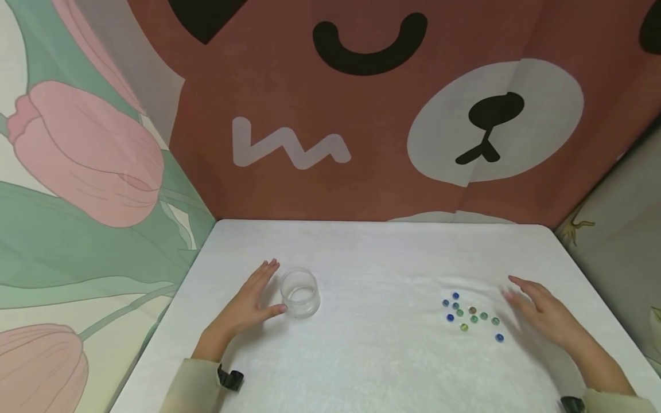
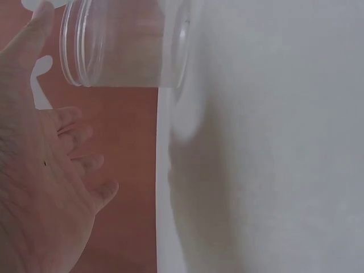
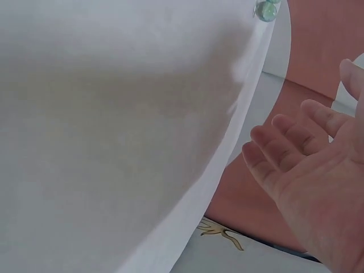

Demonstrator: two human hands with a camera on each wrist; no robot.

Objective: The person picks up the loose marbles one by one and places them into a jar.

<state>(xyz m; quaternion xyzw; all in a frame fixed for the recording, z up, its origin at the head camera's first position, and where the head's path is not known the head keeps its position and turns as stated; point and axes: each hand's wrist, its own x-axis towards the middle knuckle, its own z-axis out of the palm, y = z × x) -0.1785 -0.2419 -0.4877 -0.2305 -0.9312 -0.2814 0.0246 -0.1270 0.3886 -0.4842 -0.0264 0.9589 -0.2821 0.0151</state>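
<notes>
A clear, open-topped jar point(image 1: 300, 293) stands upright on the white table, left of the middle. My left hand point(image 1: 247, 304) is just left of it, thumb and fingers spread, the thumb tip right at the jar's side. In the left wrist view the jar point(image 2: 125, 45) shows its threaded rim, and the left hand point(image 2: 45, 153) has its palm toward it. Several glass marbles point(image 1: 473, 319), blue, green, yellowish and brownish, lie scattered on the right. To their right my right hand point(image 1: 547, 312) hovers with loosely extended fingers, holding nothing. Two greenish marbles point(image 3: 266, 11) show in the right wrist view.
The white tabletop point(image 1: 361, 355) has slight creases near the marbles. Behind it hangs a brown cloth point(image 1: 289, 195) with cartoon shapes. A tulip-patterned cloth point(image 1: 93, 155) borders the left side, and a greyish cloth point(image 1: 614, 218) the right. Dark bands sit on both wrists.
</notes>
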